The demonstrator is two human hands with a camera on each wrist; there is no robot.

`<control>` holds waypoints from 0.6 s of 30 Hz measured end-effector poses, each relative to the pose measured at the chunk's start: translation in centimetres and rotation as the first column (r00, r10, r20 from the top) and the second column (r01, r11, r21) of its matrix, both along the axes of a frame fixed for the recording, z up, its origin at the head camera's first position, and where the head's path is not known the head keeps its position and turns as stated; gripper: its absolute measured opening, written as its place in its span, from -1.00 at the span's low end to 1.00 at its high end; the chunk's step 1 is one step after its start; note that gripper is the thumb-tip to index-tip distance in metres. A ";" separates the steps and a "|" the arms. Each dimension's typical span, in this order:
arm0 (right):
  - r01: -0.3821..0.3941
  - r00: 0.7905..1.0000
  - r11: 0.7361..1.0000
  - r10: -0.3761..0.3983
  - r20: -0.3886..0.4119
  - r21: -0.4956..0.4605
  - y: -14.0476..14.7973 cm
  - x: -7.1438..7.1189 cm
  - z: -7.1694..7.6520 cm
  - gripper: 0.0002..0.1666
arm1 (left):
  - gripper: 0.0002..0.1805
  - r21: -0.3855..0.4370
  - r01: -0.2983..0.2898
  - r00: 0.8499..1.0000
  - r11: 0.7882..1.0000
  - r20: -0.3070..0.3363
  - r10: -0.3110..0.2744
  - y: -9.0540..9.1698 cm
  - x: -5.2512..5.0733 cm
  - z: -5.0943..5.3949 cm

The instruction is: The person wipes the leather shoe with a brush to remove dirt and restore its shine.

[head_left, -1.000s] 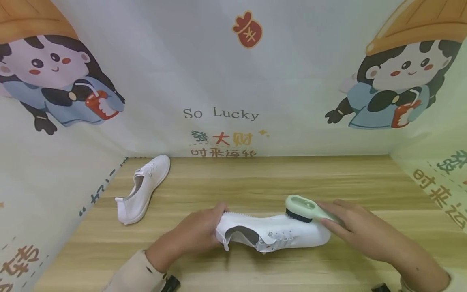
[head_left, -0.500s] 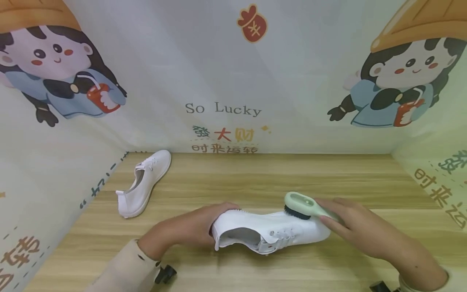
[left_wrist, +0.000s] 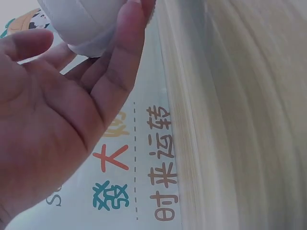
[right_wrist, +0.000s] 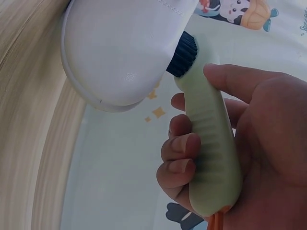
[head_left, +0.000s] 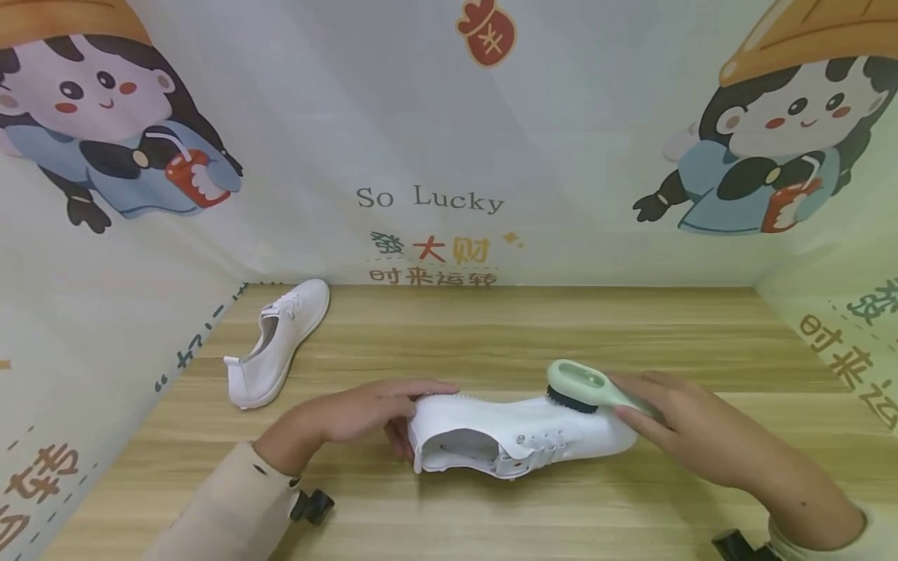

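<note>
White shoe (head_left: 515, 421) is tipped on its side over the near part of the table (head_left: 449, 335), toe to the right, laces and ankle hole facing the person, fwiw. L hand (head_left: 368, 409) has the heel, fingers curled round it w/ some on top and some below. R hand (head_left: 694, 425) grips a pale green brush (head_left: 596, 387), fingers wrapped round the ribbed handle, thumb pressed up by the neck (R wrist cam shows it best tbh). Dark bristles (head_left: 570, 400) touch the shoe's upward side, fwd of the laces, approx near the toe. Orange cord (right_wrist: 217, 221) pokes out the handle's end btw. 2nd shoe (head_left: 288, 343), also white, sits at the far L of the table, toe twd the back, well apart from both hands. Cartoon-print cloth (head_left: 596, 125) hangs behind, w/ "So Lucky" on it lol.
</note>
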State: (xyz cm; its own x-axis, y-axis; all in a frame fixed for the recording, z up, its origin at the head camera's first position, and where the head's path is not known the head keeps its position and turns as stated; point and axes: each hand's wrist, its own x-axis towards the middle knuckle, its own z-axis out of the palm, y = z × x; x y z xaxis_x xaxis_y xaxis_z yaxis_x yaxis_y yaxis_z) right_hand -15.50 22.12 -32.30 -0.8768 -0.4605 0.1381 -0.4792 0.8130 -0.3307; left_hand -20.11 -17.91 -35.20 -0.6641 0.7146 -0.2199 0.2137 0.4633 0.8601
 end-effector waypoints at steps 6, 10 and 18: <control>-0.020 1.000 1.000 0.020 -0.012 -0.010 0.1 0.2 0.1 -0.43 | -0.57 -0.020 -0.048 0.998 0.999 -0.035 0.047 0.4 0.1 -0.4; -0.054 0.998 0.998 0.054 -0.014 -0.023 0.1 0.5 0.4 -0.44 | -0.61 -0.043 -0.067 0.997 0.997 -0.029 0.066 0.6 0.2 -0.8; -0.062 0.998 0.998 0.062 -0.019 -0.023 -0.4 1.1 0.9 -0.47 | -0.66 -0.098 -0.056 0.998 0.994 -0.016 0.055 0.8 0.3 -1.0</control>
State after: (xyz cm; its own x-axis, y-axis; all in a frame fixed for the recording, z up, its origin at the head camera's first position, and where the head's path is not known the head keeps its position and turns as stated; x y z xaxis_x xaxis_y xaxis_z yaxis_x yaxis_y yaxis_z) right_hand -14.37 21.74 -31.43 -0.8438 -0.5104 0.1657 -0.5347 0.7734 -0.3405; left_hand -19.81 -17.11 -36.22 -0.7053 0.6520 -0.2783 0.1967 0.5571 0.8068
